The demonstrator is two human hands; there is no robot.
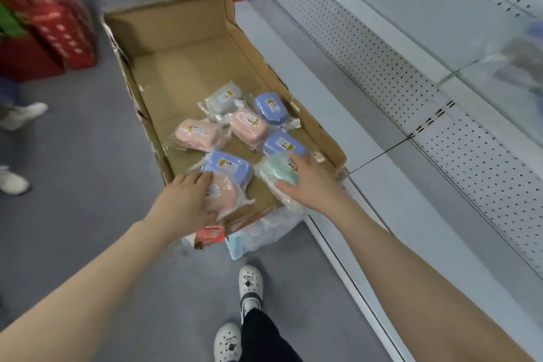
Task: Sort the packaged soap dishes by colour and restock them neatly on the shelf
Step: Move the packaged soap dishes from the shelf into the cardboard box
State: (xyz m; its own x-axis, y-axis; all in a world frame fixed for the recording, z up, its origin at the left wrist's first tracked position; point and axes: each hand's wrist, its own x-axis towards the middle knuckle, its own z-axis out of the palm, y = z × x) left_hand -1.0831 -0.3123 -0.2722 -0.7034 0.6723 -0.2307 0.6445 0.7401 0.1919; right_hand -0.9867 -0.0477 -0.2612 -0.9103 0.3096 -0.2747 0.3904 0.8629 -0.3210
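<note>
Shallow cardboard box [182, 62] sits on the grey floor [88, 185], centre of frame, just beside the white shelf [332, 88] running down the right side. The shelf has a pegboard back [382, 67].

Eight packaged soap dishes lie loose in the near half of the box, each in clear wrap:
- Grey soap dish [224, 100], farthest back.
- Far blue soap dish [270, 109], to its right.
- Middle pink soap dish [249, 128], touching both of those.
- Left pink soap dish [197, 135], a bit apart toward the box's left wall.
- Middle blue soap dish [283, 145], by the right wall.
- Near blue soap dish [227, 169], touching the near pink soap dish [223, 194] at the box's near edge.
- Green soap dish [277, 172], near right corner, touching the middle blue one.

Left hand [188, 200], lower centre: fingers lie over the near pink soap dish, thumb curls at its near side, gripping it. The fingertips reach the near blue one.

Right hand [311, 182]: thumb on the near side of the green soap dish, fingers over its far side, gripping it.

Crumpled plastic wrap [264, 229] pokes out under the box's near end. The person's white clogs [249, 282] are at bottom centre. Red boxes [58, 26] are at upper left, blurred. Someone else's white shoes [23, 114] are at the left edge.
</note>
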